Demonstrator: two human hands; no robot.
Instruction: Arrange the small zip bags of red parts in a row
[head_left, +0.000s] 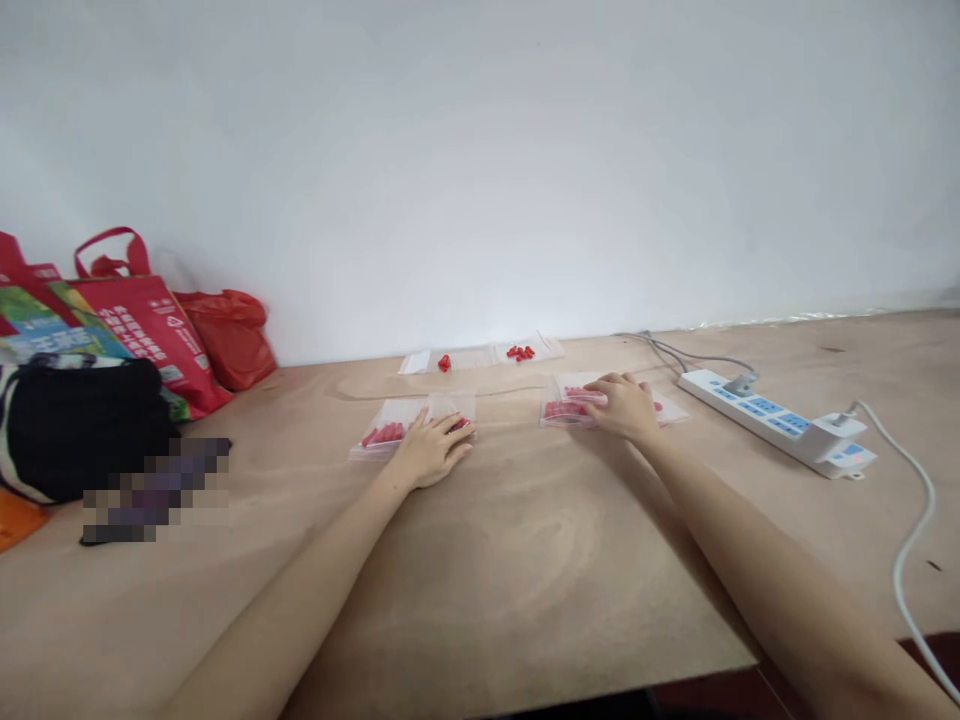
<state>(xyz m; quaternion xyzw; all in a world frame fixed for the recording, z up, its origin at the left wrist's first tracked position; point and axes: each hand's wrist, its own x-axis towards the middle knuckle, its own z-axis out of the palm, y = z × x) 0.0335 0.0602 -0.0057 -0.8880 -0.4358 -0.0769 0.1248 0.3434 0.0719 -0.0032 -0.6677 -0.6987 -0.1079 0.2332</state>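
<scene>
Two forearms [322, 590]: stretched in over the near edge of the tabletop [517, 580], well apart.
Left hand [431, 450]: palm down left of the tabletop's middle, fingers spread, lying partly on the left clear bags [405, 410] and gripping nothing that shows.
Left clear bags: flat on the tabletop, about midway between far and near edges; red pieces [386, 433] show inside, some beside the fingertips.
Right hand [628, 405]: bent over the right-hand bags, thumb and fingers pinching the upper bag [576, 393] at its right end.
Upper bag: small, clear, with red pieces inside, over the lower bag [675, 411].
Lower bag: flat, partly hidden by the hand, more red pieces in it.
Far edge: two clear bags [472, 357] side by side near the wall [525, 170], each with a small red cluster [520, 353].
Right edge side: white power strip [757, 408], slanting, a white adapter [829, 440] plugged in; its white cable [907, 530] runs off toward the near right corner.
Left edge side: red printed shopping bag [157, 330], red plastic bag [238, 340] and black bag [97, 425].
</scene>
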